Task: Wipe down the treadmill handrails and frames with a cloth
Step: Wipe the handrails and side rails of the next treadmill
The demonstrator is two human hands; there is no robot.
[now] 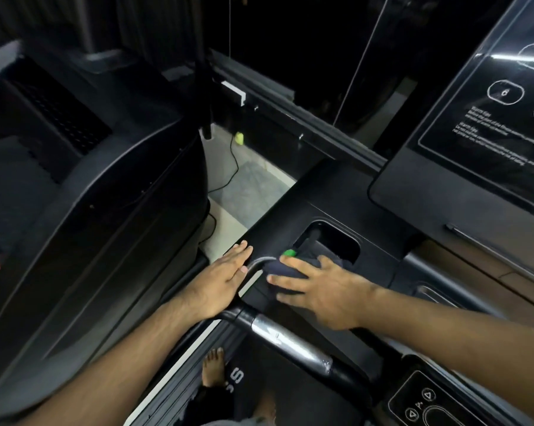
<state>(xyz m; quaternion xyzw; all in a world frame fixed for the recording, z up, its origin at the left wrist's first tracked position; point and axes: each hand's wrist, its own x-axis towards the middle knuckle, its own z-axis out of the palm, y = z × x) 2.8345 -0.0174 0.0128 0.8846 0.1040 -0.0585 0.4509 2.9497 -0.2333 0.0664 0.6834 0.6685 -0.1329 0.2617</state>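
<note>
My right hand (318, 287) lies flat with spread fingers on a dark blue cloth (285, 269), pressing it onto the black treadmill console frame (290, 216) beside a recessed cup holder (330, 241). A small green object (289, 253) shows at the cloth's far edge. My left hand (225, 272) rests flat, fingers straight, on the left edge of the same frame, next to a curved metal bar (261, 260). Nearer to me, the handrail (293, 342) with a silver sensor section crosses below both hands.
The console screen (487, 118) rises at the right. A control pad (425, 404) sits at the lower right. Another black machine (90, 195) stands close on the left. A cable (233, 167) trails over the light floor between them. My bare foot (213, 367) stands on the treadmill belt.
</note>
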